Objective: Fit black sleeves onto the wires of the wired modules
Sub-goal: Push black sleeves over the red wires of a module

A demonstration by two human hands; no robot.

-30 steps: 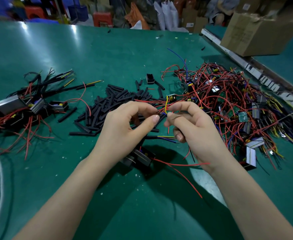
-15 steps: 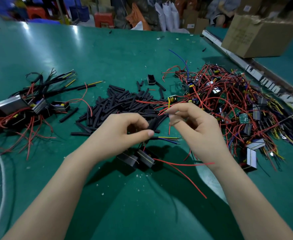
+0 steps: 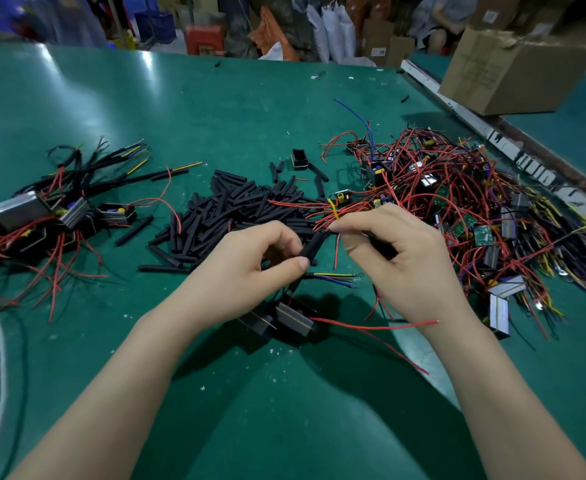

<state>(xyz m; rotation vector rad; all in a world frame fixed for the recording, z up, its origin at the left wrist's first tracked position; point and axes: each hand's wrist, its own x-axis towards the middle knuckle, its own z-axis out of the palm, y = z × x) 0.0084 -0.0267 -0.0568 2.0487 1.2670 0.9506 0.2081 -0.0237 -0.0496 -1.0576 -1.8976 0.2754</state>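
Green matting covers the wide bench [image 3: 215, 109] we are working at, with a brown cardboard box [image 3: 513, 74] sitting at its far right edge and stacked goods blurring behind it. We are holding one short black rubbery sleeve [image 3: 312, 244] between both hands: our left hand [image 3: 250, 268] is pinching its lower end between thumb and curled fingers, while our right hand [image 3: 402, 258] is curling round the upper end, where thin red and yellow wires [image 3: 334, 213] are coming out by the fingertips. Below the hands the black boxy module with its metal-edged side [image 3: 293, 318] is lying on the bench, a long red lead trailing from it to the right, and a bunch of yellow, blue and dark wire ends [image 3: 336, 276] is poking out just beside the left thumb; we cannot tell how far the sleeve is seated. Judging by the piles, we are only partway through: a small heap of modules with black-sleeved wires [image 3: 52, 209] is lying at the left, seemingly finished, a loose pile of spare black sleeves [image 3: 236, 209] is waiting in the middle, and a much larger tangle of red-wired modules [image 3: 464, 209] at the right is apparently still waiting for sleeves.
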